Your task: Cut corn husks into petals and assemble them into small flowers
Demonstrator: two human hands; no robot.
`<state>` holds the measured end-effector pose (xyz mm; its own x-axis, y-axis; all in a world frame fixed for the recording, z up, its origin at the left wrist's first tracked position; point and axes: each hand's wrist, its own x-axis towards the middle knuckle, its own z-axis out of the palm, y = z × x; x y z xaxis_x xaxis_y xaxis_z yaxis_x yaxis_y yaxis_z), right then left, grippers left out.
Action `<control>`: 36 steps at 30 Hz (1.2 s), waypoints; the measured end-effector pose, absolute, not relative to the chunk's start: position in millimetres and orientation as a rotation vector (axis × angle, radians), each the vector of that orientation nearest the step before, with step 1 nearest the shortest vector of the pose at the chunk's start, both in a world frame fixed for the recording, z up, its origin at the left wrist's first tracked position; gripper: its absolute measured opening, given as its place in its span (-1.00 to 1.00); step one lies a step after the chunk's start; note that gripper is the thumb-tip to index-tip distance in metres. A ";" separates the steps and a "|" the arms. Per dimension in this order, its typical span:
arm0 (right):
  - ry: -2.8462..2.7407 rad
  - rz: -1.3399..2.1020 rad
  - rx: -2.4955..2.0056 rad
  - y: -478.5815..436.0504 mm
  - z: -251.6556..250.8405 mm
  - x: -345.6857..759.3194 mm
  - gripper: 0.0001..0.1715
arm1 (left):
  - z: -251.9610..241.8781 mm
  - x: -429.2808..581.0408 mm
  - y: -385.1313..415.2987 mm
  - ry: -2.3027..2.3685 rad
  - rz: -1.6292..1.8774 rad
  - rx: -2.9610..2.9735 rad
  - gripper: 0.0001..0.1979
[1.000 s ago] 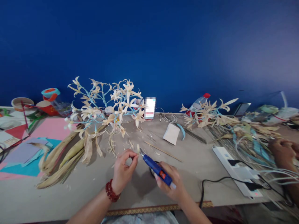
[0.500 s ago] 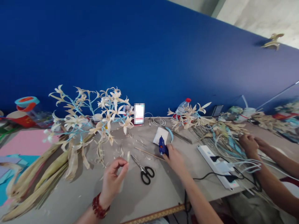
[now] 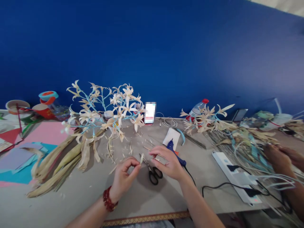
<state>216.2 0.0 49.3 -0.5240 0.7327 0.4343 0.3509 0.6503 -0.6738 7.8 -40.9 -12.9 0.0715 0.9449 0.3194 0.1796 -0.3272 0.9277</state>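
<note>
Between thumb and forefinger, my left hand pinches a small pale piece of dried husk. My right hand hovers just to the right of it, thumb and fingers apart, holding nothing that I can see. Beneath the hands lie black-handled scissors on the table. A blue glue gun rests behind my right hand, its front end over a white pad. A thin stick pokes out behind the right fingertips. Beyond my left hand stand blue-stemmed branches with cream husk flowers.
Dried corn husks and coloured sheets lie on the left. A white power strip with cables sits on the right, near another person's hands. A phone and a red-capped bottle stand by the blue wall.
My right hand has let go of the glue gun, which now lies on the table, and has moved left toward the husk piece in my left hand. The camera view has shifted.
</note>
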 end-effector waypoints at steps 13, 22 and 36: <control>-2.299 0.686 -0.728 9.1 48.5 212.8 -0.83 | -1.9 9.3 -40.2 1.076 1.214 1.731 -0.89; -2.421 0.719 -0.654 14.4 48.3 214.1 -0.74 | 0.2 8.8 -37.4 1.061 1.110 1.780 -0.90; -2.424 0.894 -0.584 16.7 36.9 207.2 -0.74 | -1.3 10.6 -38.4 0.988 0.995 1.735 -0.89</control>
